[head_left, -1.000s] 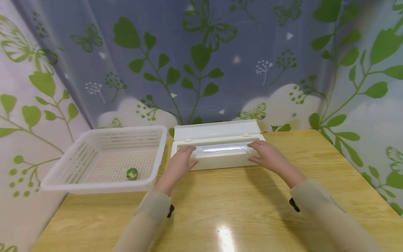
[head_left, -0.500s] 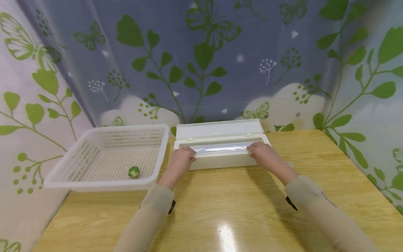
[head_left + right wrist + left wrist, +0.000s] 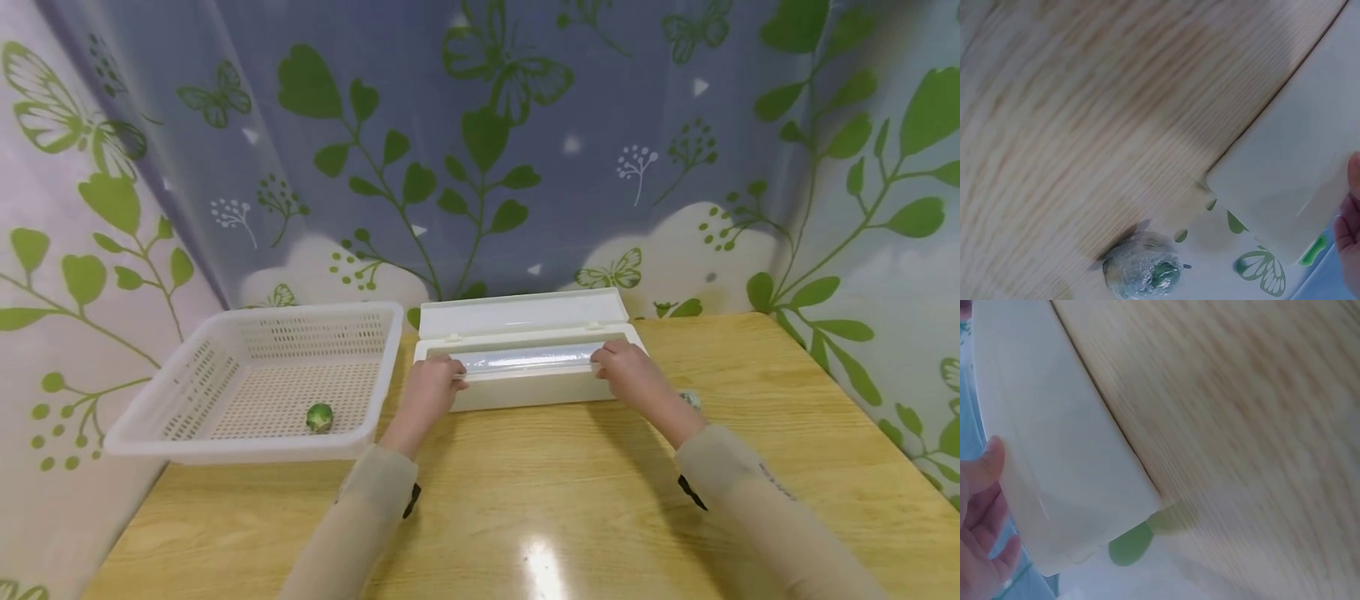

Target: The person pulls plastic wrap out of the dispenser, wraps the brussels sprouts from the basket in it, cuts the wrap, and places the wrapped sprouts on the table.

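A white plastic-wrap dispenser box (image 3: 536, 389) stands at the back of the table with its lid (image 3: 525, 312) raised. Inside lies a shiny roll of clear plastic wrap (image 3: 528, 358). My left hand (image 3: 432, 383) pinches the wrap at the box's left end, fingers curled over the front rim. At the other end my right hand (image 3: 626, 371) pinches it likewise. In the left wrist view the thumb (image 3: 988, 464) sits at the box's upper front edge. The right wrist view shows only part of the right hand (image 3: 1350, 231) at that edge; the pinched film itself is hard to see.
A white perforated basket (image 3: 255, 446) stands on the left, holding a small round green vegetable (image 3: 319, 417). Beyond the right forearm sits a film-wrapped round bundle (image 3: 1142, 265) with green inside. Patterned curtains (image 3: 480, 167) hang behind the wooden table (image 3: 570, 492).
Both hands' thumbs and fingers have closed together on the wrap at the front rim; earlier they were spread. The wrapped bundle has come into sight beside the right forearm.
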`<state>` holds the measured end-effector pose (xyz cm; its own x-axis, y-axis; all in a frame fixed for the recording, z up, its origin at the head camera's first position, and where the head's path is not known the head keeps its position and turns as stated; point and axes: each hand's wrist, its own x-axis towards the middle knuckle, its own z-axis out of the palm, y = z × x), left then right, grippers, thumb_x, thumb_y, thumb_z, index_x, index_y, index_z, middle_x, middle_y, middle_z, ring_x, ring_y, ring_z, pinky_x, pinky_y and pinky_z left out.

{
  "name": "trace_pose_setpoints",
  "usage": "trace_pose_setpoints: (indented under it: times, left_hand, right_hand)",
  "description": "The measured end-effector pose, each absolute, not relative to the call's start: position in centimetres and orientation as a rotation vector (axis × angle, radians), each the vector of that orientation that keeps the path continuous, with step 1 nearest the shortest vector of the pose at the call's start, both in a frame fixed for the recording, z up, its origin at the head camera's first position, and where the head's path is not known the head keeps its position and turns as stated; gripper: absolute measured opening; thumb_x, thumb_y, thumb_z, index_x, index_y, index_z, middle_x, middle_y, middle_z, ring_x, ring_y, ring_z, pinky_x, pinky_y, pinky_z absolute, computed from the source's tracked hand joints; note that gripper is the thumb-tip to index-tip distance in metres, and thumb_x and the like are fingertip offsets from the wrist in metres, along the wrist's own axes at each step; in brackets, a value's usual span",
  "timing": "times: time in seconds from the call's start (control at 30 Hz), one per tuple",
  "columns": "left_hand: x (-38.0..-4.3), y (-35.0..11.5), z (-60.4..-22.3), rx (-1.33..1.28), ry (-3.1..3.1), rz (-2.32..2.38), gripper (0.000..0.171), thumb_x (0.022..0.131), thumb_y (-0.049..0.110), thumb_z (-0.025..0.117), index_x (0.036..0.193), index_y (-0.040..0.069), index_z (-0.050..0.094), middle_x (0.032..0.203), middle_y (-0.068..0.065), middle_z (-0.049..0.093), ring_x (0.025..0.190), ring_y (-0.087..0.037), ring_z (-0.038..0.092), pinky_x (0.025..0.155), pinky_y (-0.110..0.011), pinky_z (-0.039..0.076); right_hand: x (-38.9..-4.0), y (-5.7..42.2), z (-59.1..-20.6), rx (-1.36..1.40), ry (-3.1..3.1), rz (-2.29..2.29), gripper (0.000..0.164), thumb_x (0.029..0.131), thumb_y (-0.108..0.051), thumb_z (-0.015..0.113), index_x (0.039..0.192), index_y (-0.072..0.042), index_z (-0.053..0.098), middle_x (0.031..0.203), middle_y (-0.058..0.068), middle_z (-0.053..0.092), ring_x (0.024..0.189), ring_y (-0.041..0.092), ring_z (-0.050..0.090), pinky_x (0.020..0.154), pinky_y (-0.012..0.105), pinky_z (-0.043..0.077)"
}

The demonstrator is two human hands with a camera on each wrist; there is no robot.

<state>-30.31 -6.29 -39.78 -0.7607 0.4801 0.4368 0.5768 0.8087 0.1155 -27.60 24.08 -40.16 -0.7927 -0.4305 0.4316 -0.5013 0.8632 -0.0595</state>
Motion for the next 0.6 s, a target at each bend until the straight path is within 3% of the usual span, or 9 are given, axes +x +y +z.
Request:
trace_pose_setpoints:
  times: [0.2,0.4,0.6]
  left_hand:
    - [-30.29,-6.42,-39.49,-0.805,-2.601,-0.422,0.013,0.073,0.016,0.071,0.080,0.005,0.069,0.076,-0.005,0.063,0.070,-0.019,0.060,0.065,-0.031,0.048]
    - [-30.32,-6.37,-39.16,-0.753,-2.689,-0.496,0.012,0.081,0.014,0.063,0.087,0.004,0.069,0.083,-0.006,0.064,0.077,-0.022,0.060,0.069,-0.032,0.049]
    - [-30.52,-6.25,-39.46,-0.722,-2.667,-0.499,0.010,0.080,0.011,0.064,0.087,0.005,0.069,0.084,-0.007,0.064,0.077,-0.023,0.060,0.068,-0.033,0.049]
  right_hand:
    - [-27.79,24.18,-40.00,0.740,-2.570,0.252,0.018,0.067,0.004,0.072,0.081,0.001,0.062,0.075,0.008,0.053,0.073,0.026,0.053,0.064,0.033,0.047]
    - [-27.73,24.21,-39.78,0.827,-2.511,0.173,0.005,0.071,0.002,0.058,0.076,0.000,0.059,0.070,0.007,0.049,0.066,0.023,0.048,0.061,0.034,0.043]
    - [-27.55,24.10,-40.01,0.754,-2.500,0.290,0.008,0.079,0.001,0.055,0.082,0.004,0.062,0.074,0.010,0.053,0.070,0.025,0.051,0.063,0.033,0.046]
